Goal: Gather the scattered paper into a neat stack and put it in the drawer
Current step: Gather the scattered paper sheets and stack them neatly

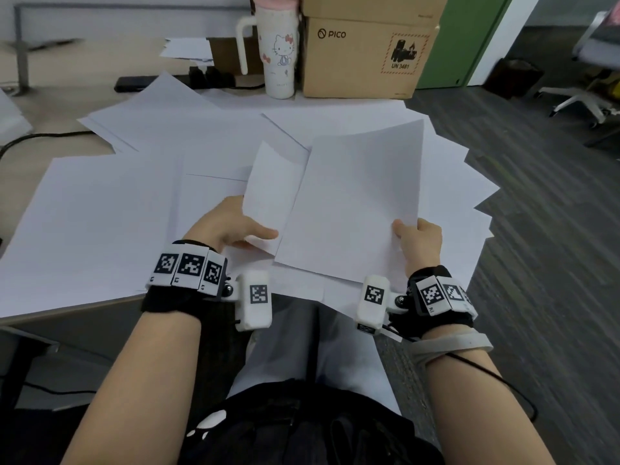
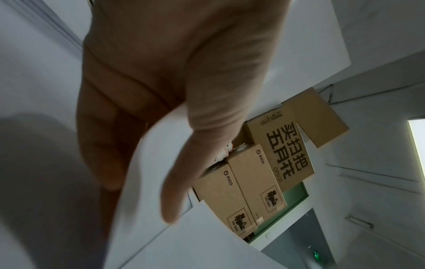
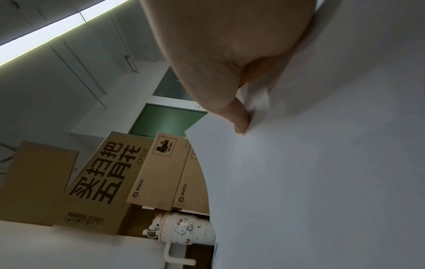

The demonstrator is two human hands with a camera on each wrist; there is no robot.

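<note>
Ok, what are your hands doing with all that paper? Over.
Left hand pinching one sheet. Right hand gripping a bigger sheaf. More loose paper fanned over the desk, not stacked. Drawer not in view.

Both forearms reach up from the bottom of the frame. The left hand (image 1: 231, 223) and right hand (image 1: 421, 241) pinch paper (image 1: 355, 203), thumbs on top, at mid-frame.

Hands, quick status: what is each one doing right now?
Left hand: pinching a lifted paper sheet, thumb on top.
Right hand: gripping the bigger lifted sheet at its near right edge, thumb on top.
</note>
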